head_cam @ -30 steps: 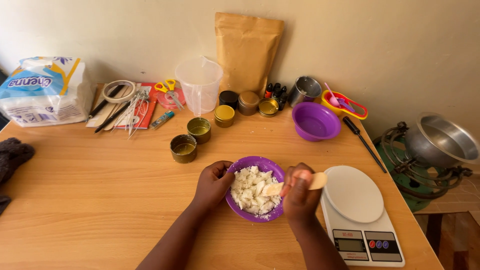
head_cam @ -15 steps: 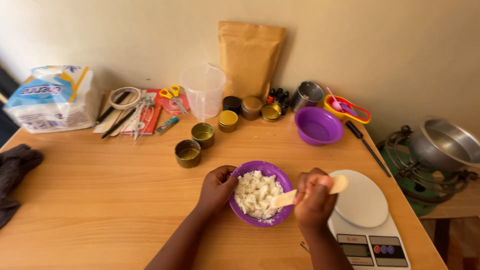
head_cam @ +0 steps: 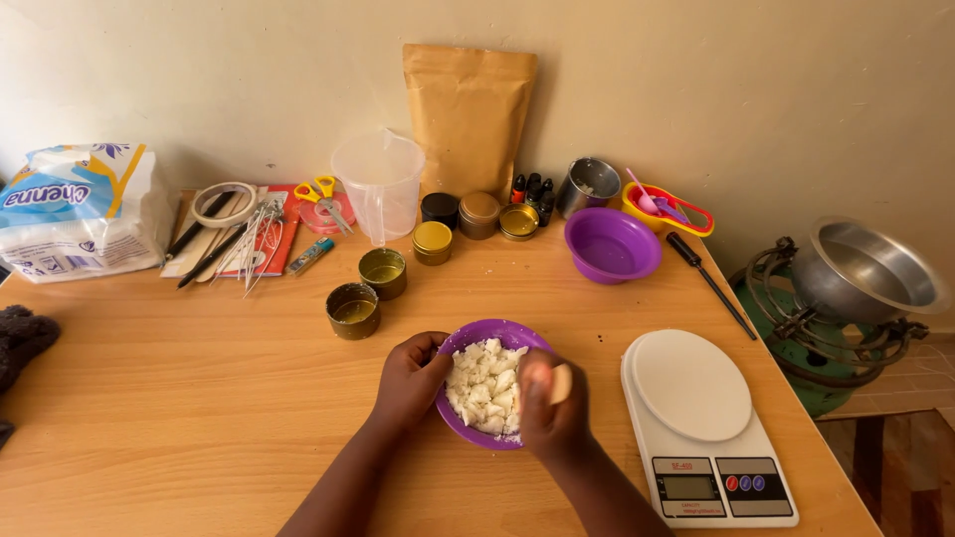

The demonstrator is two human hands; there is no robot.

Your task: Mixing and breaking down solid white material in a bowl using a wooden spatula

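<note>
Two hands meet at the small purple plastic bowl [head_cam: 458,350] heaped with white waxy chunks [head_cam: 484,386], which sits on the wooden table [head_cam: 199,398] just left of the white digital kitchen scale [head_cam: 696,418]: the left hand [head_cam: 410,378] cups the bowl's near-left rim with curled fingers, and the right hand [head_cam: 549,410] is closed around a pale wooden spatula [head_cam: 560,383] over the heap. Because the chunks stand above the rim, a hard push could flick pieces onto the table. If the steadying hand slips, the light bowl may tip or slide against the scale.
</note>
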